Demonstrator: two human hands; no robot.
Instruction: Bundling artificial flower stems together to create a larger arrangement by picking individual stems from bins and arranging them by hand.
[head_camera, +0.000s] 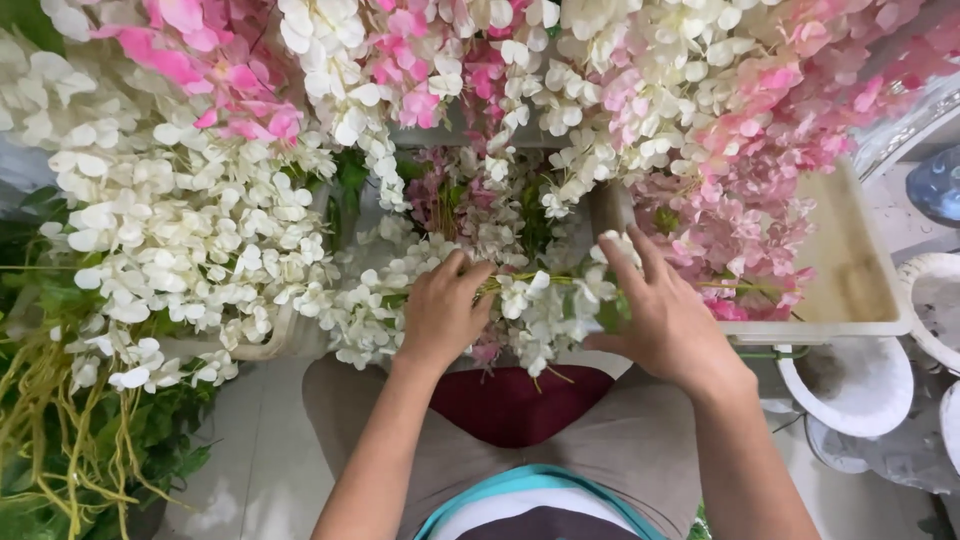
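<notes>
Two hands work one white flower spray (540, 300): left hand (442, 310) clamped on its stem, right hand (660, 315) spread open against the blossoms; pink sprays (740, 240) beyond the right hand lie untouched.

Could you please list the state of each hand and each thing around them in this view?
left hand: closed around the stem of the white flower spray
right hand: fingers spread, resting on the same spray
white flower spray: held level between both hands
pink blossoms: hanging down over the tray
cream tray: lying flat, partly covered
white bowl: upright
</notes>
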